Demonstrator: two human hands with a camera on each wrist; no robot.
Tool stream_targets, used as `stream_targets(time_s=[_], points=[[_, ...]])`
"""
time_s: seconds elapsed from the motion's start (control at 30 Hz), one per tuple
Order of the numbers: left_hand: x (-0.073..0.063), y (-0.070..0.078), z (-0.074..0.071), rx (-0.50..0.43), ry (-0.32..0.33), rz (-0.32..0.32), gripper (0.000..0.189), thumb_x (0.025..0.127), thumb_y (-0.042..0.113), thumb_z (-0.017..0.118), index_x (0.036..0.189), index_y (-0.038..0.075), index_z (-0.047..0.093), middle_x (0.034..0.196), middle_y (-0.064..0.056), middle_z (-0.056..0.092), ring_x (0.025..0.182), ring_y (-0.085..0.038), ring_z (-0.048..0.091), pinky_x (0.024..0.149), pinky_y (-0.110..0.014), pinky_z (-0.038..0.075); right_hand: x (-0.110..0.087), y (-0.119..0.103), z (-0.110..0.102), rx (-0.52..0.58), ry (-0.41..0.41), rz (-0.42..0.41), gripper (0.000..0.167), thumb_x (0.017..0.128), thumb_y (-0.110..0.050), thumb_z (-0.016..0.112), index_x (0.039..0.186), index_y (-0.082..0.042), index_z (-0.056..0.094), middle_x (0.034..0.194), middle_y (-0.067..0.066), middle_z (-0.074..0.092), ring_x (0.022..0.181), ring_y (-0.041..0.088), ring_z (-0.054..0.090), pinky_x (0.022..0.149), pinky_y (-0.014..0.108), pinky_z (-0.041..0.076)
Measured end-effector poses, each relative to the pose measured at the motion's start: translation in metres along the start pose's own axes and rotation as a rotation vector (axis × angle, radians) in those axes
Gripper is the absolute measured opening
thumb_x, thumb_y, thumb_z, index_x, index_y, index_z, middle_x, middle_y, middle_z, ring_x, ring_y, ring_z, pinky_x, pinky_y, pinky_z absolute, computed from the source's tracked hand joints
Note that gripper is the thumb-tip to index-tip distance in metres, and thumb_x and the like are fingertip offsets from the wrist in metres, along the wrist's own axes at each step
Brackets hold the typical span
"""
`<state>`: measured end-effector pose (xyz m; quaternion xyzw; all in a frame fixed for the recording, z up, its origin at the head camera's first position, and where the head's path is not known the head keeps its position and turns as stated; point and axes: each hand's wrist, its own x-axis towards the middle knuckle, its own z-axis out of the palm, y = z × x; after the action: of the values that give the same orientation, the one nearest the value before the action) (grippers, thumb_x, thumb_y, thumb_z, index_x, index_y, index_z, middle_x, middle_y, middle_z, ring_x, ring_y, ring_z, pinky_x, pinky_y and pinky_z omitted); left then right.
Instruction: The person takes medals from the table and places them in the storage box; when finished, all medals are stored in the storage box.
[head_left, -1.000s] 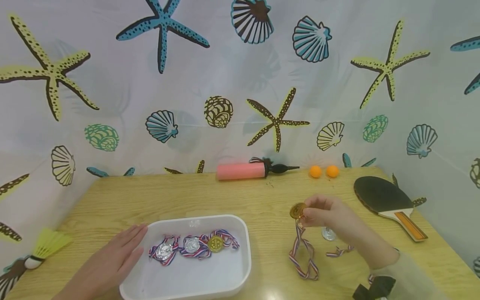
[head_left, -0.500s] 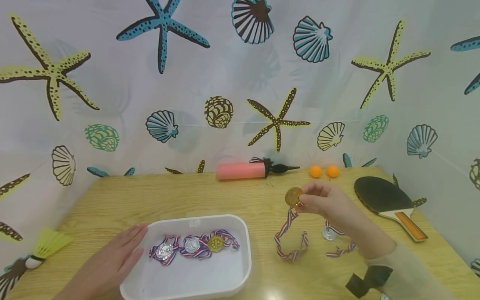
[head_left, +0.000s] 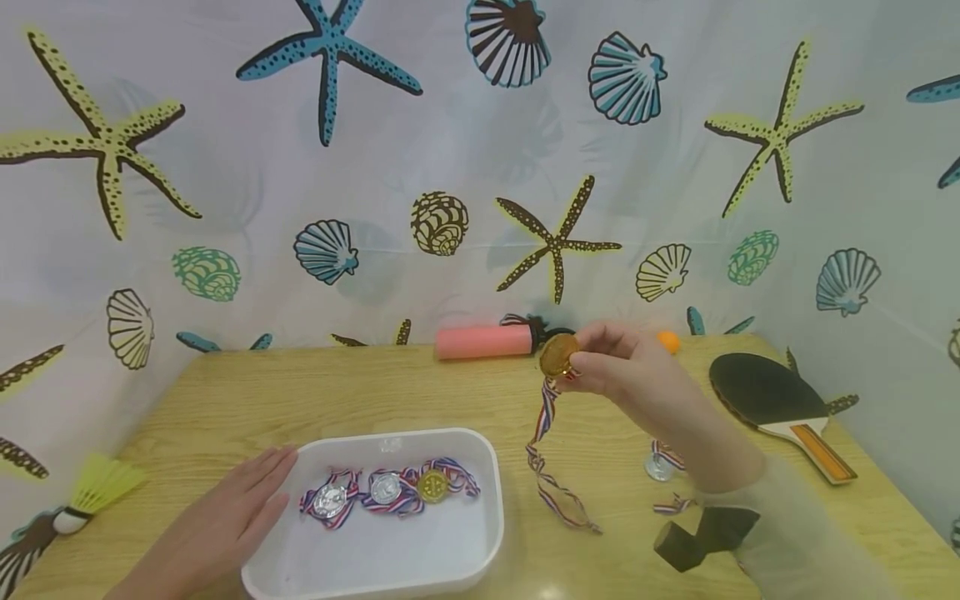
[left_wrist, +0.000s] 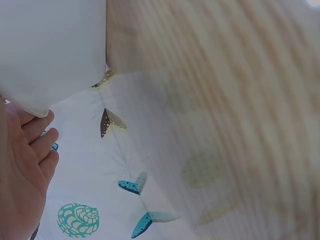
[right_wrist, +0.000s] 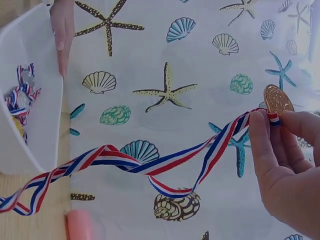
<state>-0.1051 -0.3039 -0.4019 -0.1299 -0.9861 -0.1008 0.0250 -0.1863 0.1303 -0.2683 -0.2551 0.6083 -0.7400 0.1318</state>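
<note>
My right hand (head_left: 637, 383) pinches a gold medal (head_left: 558, 356) between thumb and fingers, up above the table. From it dangles a red, white and blue ribbon (right_wrist: 170, 162), twisted along its length. My left hand (head_left: 217, 517), fingers straight, lies against the left side of a white plastic tub (head_left: 375, 554). Inside the tub, a row of ribboned medals runs along the back: a silver medal (head_left: 330, 500), another silver medal (head_left: 386, 487) and a gold medal (head_left: 432, 486). A silver medal (head_left: 659, 467) lies on the table, partly behind my right forearm.
At the back lie a pink hand pump (head_left: 483, 342) and an orange ball (head_left: 669, 342). A table tennis bat (head_left: 765, 392) is at the right, a yellow shuttlecock (head_left: 97, 492) at the left. A patterned cloth (head_left: 375, 167) stands behind and beside the table.
My right hand has lifted the gold medal up and leftward, its ribbon now hanging in a longer strand. One orange ball has become hidden behind that hand. The left hand stays put.
</note>
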Motion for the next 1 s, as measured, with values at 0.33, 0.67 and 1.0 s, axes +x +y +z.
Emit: stream_targets(time_s=[0.33, 0.67, 1.0], points=[[0.000, -0.001, 0.001, 0.019, 0.030, 0.019, 0.054, 0.097, 0.035, 0.043, 0.141, 0.004, 0.036, 0.145, -0.012, 0.033, 0.131, -0.035, 0.028, 0.110, -0.034, 0.011, 0.022, -0.016, 0.048, 0.138, -0.151, -0.073, 0.018, 0.084, 0.008, 0.054, 0.086, -0.009, 0.062, 0.092, 0.010, 0.061, 0.083, 0.024, 0.063, 0.079, 0.037, 0.052], [-0.001, -0.002, 0.001, 0.003, 0.042, 0.029, 0.053, 0.097, 0.035, 0.042, 0.140, 0.004, 0.038, 0.144, -0.012, 0.034, 0.131, -0.034, 0.029, 0.110, -0.033, 0.012, 0.037, -0.032, 0.086, 0.115, -0.192, -0.129, 0.018, 0.086, 0.010, 0.050, 0.088, -0.005, 0.059, 0.089, 0.010, 0.062, 0.078, 0.022, 0.064, 0.080, 0.042, 0.051], [-0.001, -0.002, 0.000, -0.008, 0.036, 0.019, 0.053, 0.098, 0.036, 0.042, 0.141, 0.006, 0.037, 0.145, -0.011, 0.033, 0.131, -0.034, 0.028, 0.110, -0.033, 0.012, 0.044, -0.053, 0.100, 0.202, -0.180, -0.210, 0.026, 0.085, 0.014, 0.045, 0.085, -0.007, 0.061, 0.089, 0.009, 0.060, 0.078, 0.021, 0.062, 0.078, 0.035, 0.053]])
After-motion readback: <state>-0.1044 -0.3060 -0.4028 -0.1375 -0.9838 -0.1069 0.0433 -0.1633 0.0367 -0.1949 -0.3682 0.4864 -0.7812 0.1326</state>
